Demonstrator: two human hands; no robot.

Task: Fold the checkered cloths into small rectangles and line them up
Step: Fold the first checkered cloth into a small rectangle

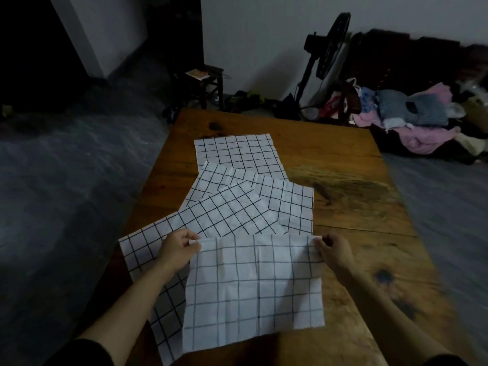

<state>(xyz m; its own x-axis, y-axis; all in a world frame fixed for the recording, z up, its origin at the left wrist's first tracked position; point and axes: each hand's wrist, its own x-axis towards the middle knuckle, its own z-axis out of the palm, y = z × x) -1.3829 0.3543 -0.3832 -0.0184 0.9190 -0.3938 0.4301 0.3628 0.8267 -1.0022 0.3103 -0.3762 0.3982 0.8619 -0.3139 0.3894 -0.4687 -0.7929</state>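
Dim room, grey floor, pale wall; we note a wooden table [356, 207] running away from the camera, its top knotted and stained. Four white cloths with black grid lines lie on it. Our left hand [177, 250] pinches the far left corner of the nearest cloth [253, 289] between thumb and curled fingers; our right hand [333, 250] pinches the far right corner the same way. That cloth is spread open, its far edge raised slightly between the two hands and its near part draped toward the table's near end. Under it, and running out to the left, lies a second cloth [211, 217] set at an angle. A third cloth [290, 204] sits beyond, partly covered by the second. The farthest cloth [237, 151] lies flat near the table's middle, overlapped at its near edge. None is folded. Behind the table stand a pedestal fan [330, 46], a small stool [206, 80] and a heap of clothes [412, 120].
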